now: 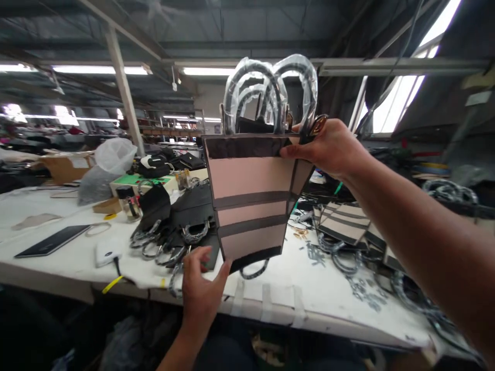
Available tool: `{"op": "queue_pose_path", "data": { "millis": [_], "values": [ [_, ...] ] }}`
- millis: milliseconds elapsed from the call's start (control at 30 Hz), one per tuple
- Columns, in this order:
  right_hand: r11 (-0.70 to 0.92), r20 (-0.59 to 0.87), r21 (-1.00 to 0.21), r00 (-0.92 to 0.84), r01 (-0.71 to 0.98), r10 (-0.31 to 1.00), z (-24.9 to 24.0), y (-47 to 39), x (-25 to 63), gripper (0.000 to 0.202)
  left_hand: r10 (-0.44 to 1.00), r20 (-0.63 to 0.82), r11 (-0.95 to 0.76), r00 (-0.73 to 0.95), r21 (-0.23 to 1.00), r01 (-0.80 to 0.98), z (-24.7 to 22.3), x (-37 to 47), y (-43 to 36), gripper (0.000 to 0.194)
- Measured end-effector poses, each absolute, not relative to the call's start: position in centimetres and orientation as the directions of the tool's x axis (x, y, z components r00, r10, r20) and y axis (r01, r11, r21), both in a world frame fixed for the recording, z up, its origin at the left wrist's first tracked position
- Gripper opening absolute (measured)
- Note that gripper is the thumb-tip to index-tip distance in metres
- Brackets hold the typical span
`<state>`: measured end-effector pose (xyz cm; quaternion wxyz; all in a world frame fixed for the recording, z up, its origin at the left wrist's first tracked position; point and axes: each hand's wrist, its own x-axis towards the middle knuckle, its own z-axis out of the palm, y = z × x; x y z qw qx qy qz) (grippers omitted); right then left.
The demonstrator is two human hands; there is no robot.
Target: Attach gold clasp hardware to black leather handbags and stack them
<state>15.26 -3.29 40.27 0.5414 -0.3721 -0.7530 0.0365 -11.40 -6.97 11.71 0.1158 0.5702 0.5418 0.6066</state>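
A pink and dark-striped bag panel (253,178) is held up over the white table, its wide edge on top. My right hand (323,147) pinches its upper right corner, thumb on the front face. Plastic-wrapped ring handles (257,90) rise above the top edge, and a gold oval piece (319,123) shows beside my right fingers. At the lower left corner of the panel is my left hand (204,275), fingers apart, the thumb tip close to or against the corner. Another wrapped handle (255,270) shows just below the panel.
The white table (309,299) bears black bag pieces with wrapped handles (189,211) at centre left. A black tablet-like slab (52,241) and a white device (107,253) lie further left. Striped pieces (344,221), small metal parts (365,291) and more handles lie on the right.
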Motion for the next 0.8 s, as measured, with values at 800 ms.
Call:
{"op": "queue_pose_path", "data": {
  "millis": [800],
  "values": [
    [0.43,0.427,-0.899,-0.05,0.083,0.903,37.9,-14.7,21.2,0.02,0.982,-0.076,0.162,0.17,0.8,-0.577,7.8,-7.4,-15.0,0.032]
  ]
}}
